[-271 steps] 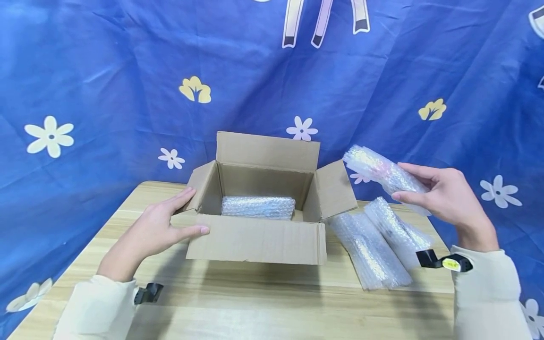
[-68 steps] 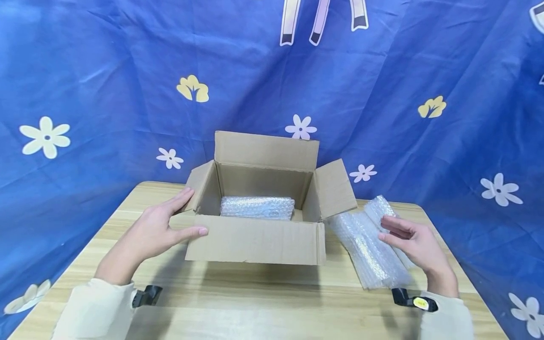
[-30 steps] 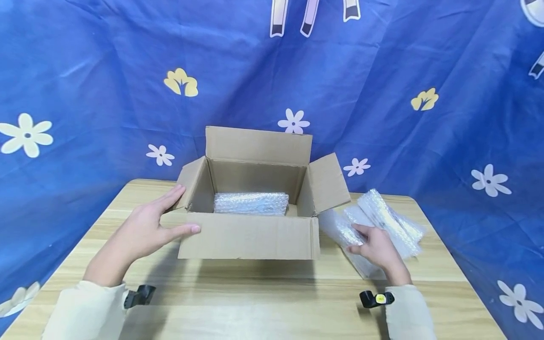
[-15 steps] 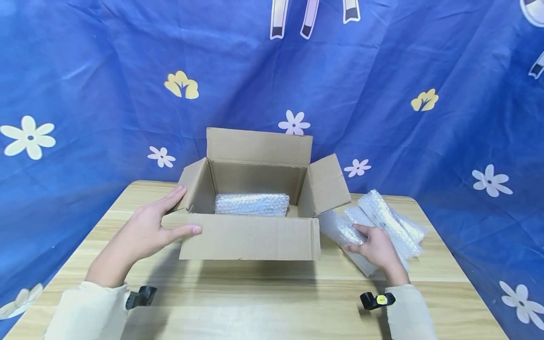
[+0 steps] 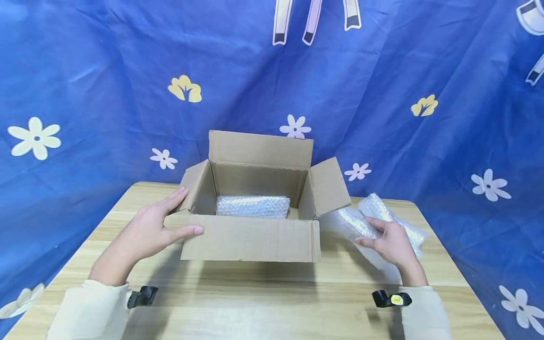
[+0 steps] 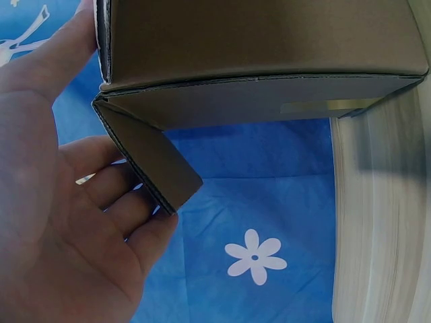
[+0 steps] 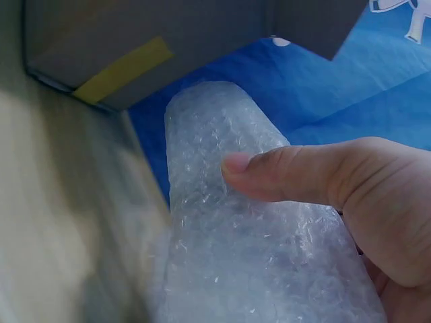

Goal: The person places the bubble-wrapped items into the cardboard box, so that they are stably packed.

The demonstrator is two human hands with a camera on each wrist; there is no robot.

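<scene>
In the head view an open cardboard box [image 5: 250, 238] stands on the wooden table, a bubble-wrapped bundle [image 5: 252, 206] inside it. My left hand [image 5: 144, 231] spreads over its near left corner; the thumb lies on the front flap, the fingers on the left flap [image 6: 151, 158]. Right of the box, my right hand [image 5: 393, 241] grips another bubble-wrapped bundle [image 7: 229, 229], thumb on top and the other fingers mostly hidden beneath. A further bubble-wrapped bundle [image 5: 376, 206] lies just behind that hand, partly covered by it.
Under the bundles is the right part of the wooden table [image 5: 263, 297]. A blue patterned cloth [image 5: 238, 71] hangs right behind the table and box. The box's right flap [image 5: 330, 185] sticks out toward the bundles.
Nine seconds ago the right hand held a bundle raised; 2.3 seconds ago it hovered empty over the bundles. Now it grips another, shifted slightly right since half a second ago. Left hand stays.
</scene>
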